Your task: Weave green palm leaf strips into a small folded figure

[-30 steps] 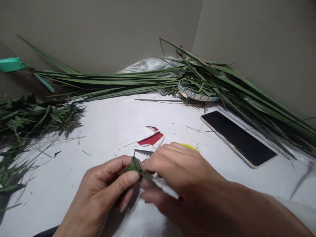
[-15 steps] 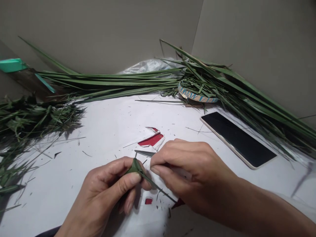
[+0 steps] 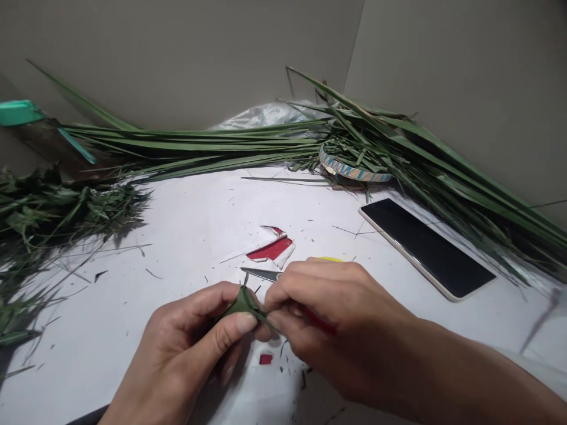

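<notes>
My left hand [image 3: 190,342] pinches a small folded green leaf piece [image 3: 241,302] between thumb and fingers, and a thin stem end sticks up from its top. Close beside it, my right hand [image 3: 328,313] is closed on the narrow leaf strip [image 3: 262,317] that runs out of the folded piece; its fingertips partly hide the strip. Scissors [image 3: 262,274] lie on the table just beyond, blades pointing left, with the handles mostly behind my right hand and a bit of yellow showing. Something red shows between my right fingers; I cannot tell what it is.
Torn white paper [image 3: 286,255] bares a red patch in the middle. A phone [image 3: 425,248] lies at right. Long green leaves [image 3: 212,144] stretch along the back, near a cardboard rim [image 3: 354,172] with leaf scraps. Woven leaf pieces [image 3: 66,206] are heaped at left.
My right hand has moved a little left and taken hold of the leaf strip close to the folded piece. Some yellow now shows behind that hand. My left hand has barely moved.
</notes>
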A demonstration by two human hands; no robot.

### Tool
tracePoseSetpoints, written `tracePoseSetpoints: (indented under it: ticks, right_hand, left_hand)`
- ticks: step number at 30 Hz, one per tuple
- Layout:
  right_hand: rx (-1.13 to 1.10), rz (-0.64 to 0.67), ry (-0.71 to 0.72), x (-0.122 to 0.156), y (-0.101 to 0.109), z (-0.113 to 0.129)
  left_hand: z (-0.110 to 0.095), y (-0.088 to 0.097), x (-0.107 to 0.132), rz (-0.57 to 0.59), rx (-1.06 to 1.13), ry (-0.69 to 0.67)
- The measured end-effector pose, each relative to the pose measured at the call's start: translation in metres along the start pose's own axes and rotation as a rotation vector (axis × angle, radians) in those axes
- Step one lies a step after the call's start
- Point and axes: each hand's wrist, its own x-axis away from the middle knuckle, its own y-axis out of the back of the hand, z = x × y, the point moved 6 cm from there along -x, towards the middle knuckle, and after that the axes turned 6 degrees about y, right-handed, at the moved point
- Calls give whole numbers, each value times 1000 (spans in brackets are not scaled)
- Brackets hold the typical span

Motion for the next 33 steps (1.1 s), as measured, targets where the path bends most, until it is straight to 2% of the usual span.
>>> tracePoseSetpoints:
  ticks: [3,6,9,14,18,21,25,30,33]
  right_hand:
    - [-9,-17,9,1,2,-2]
    - [-85,-68,-72,-2,7,-7]
    - [-333,-95,-215,-3,8,-14]
    - [-799,-70,-374,0,-6,-19]
    - [-930,-156,-414,1,-7,-23]
    - [-987,-156,-417,0,-6,-21]
    - [-970,-99,-388,-2,-5,-16]
    - [-621,-119,-360,-1,7,-15]
    - [-577,-90,-340,-2,9,-13]
  left_hand:
    - [4,1,-1,18,-17,9]
    - [9,2,-2,36,-10,31]
    - [13,1,-1,79,14,57]
    - [10,-4,0,115,27,43]
    - [8,-6,-1,100,17,31]
    - [11,-6,1,117,26,19]
    - [13,-5,4,123,77,5]
    - [7,-6,4,118,16,-24]
    - [6,-5,5,105,-10,-27]
